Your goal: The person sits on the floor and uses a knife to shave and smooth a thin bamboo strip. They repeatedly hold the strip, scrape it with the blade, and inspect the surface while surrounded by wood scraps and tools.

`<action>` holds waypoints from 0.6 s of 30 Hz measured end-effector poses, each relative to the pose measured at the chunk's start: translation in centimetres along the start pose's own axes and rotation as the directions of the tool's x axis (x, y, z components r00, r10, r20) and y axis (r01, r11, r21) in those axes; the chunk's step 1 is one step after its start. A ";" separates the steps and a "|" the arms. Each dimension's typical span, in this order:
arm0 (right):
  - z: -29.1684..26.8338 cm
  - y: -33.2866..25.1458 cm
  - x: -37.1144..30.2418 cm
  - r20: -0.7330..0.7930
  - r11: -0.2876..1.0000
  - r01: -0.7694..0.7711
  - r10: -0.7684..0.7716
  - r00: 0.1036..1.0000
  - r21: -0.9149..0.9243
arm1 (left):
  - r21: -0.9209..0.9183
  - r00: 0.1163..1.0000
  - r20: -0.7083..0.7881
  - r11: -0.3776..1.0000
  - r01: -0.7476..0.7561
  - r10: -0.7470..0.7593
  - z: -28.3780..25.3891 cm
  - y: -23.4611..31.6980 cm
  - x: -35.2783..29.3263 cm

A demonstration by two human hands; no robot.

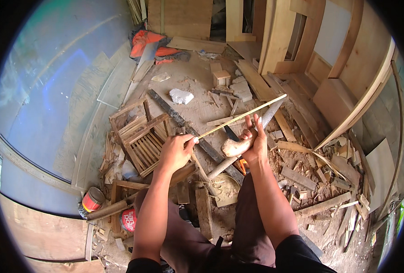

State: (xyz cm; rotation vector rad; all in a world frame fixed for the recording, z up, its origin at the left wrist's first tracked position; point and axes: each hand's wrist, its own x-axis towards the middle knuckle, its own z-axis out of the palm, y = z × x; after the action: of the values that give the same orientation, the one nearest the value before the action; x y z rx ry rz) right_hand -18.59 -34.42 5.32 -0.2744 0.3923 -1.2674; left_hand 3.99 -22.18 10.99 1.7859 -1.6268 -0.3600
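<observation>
Slender, pale-yellow wooden strip [243, 116] slants across the worker's lap-side view, its near end pinched in the left hand [174, 152], its far end up and to the right, above a workshop floor strewn with offcuts. So thin a length looks light, stiff enough to hold its line but likely springy, and apt to snap if bent hard; dry-looking, it should not slip much. The end grip gives good aim, while a hold nearer the middle would steady the far tip. The left hand is closed, thumb against fingers, back of the hand uppermost, forearm reaching up from below. Apart from it, the right hand [256, 144] is wrapped around a pale, knob-ended wooden piece [236, 147], fingertips pointing upward just beneath the strip; whether they touch it, one cannot tell. Left of the hands sits a brown slatted wooden crate [142, 152].
</observation>
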 end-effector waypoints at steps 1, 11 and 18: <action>0.1 0.0 0.0 0.004 1.000 0.002 -0.002 1.000 -0.003 | -0.022 0.999 -0.014 0.999 -0.030 0.030 0.3 -0.8 0.0; -1.4 -0.8 0.8 0.090 0.999 -0.017 0.014 0.996 0.032 | 0.008 0.997 0.066 1.000 -0.028 0.028 0.0 0.2 -0.4; -0.1 -0.5 0.3 0.013 0.999 0.000 0.000 1.000 0.051 | 0.034 0.991 0.126 0.999 0.042 -0.046 -0.4 -0.4 -0.6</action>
State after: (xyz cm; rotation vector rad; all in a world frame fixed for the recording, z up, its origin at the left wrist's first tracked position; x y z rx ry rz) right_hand -19.00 -34.85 5.43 -0.2387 0.3484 -1.2732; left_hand 4.44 -21.52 10.96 1.8581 -1.6903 -0.4795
